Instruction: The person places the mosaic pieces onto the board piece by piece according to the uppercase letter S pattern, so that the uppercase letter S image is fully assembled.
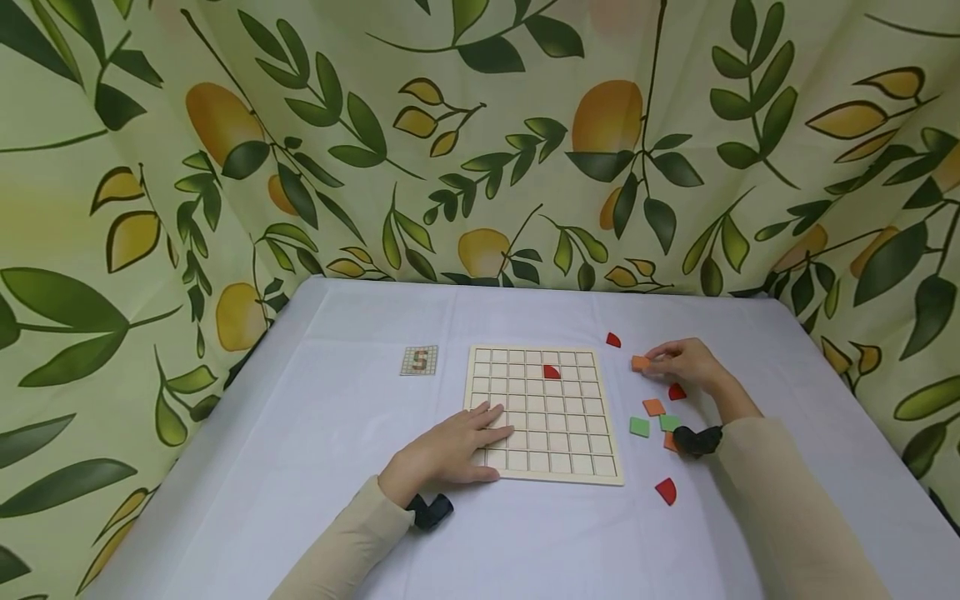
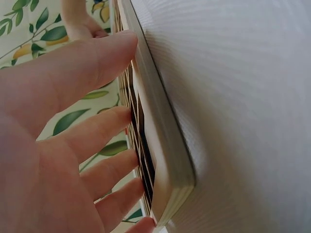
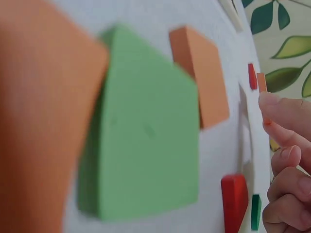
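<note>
1. Leafy curtain [image 1: 483, 150] behind; head cam: right hand [image 1: 686, 364] pinches an orange tile [image 1: 640, 363], board [image 1: 558, 442] left of the grip, just one red piece [image 1: 551, 372] on it. Looks barely started tbh.
2. Left wrist: left hand [image 2: 53, 165] touches the board, fingers apart, nothing gripped.
3. Right wrist: green tile [image 3: 148, 131] nearer than the grip, not placed yet.

You have a leaf-and-fruit curtain [image 1: 517, 108] beyond the far edge of the tabletop [image 1: 360, 317], flanking its left and right edges as well (green leaves, yellow leaves, orange fruit on cream); in front of you, a white cloth [image 1: 300, 442] covers the tabletop out to both far corners
</note>
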Action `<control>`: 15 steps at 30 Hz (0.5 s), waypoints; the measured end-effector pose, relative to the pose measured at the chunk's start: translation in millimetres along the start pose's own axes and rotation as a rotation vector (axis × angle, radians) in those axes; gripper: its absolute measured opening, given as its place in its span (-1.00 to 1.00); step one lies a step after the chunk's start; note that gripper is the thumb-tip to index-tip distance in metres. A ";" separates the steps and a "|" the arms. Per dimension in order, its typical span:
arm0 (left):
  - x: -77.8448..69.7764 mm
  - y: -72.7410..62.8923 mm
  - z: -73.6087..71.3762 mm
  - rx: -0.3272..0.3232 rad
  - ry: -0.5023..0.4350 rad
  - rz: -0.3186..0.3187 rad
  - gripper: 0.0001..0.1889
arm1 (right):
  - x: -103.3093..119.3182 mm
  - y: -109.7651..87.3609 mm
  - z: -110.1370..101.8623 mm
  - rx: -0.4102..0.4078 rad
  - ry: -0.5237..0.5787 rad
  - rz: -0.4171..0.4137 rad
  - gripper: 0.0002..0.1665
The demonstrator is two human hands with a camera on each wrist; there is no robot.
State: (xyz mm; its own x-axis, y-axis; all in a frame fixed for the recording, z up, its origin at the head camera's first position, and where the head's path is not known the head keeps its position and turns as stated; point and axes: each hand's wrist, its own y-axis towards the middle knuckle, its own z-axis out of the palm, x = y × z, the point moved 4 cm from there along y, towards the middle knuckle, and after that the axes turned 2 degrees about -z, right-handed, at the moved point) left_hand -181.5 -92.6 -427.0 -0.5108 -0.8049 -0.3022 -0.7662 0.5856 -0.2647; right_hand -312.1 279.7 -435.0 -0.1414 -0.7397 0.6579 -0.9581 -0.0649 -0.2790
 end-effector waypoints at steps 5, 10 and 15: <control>-0.8 -1.5 -1.1 -0.010 0.017 -0.009 -0.30 | 4.6 0.9 4.0 -0.006 0.013 -0.020 -0.37; -2.0 -2.2 -1.6 -0.017 0.028 -0.008 -0.30 | 6.6 1.7 10.2 0.003 0.029 -0.006 -0.37; -2.9 -1.5 -1.9 -0.020 0.042 0.008 -0.31 | 14.1 -1.0 15.7 -0.007 0.030 -0.006 -0.40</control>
State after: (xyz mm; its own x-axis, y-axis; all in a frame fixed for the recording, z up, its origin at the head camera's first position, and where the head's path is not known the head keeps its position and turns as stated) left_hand -179.5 -91.3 -424.0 -0.5322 -0.8040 -0.2654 -0.7696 0.5900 -0.2442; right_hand -309.2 258.8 -436.4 -0.1428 -0.7192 0.6800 -0.9606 -0.0648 -0.2703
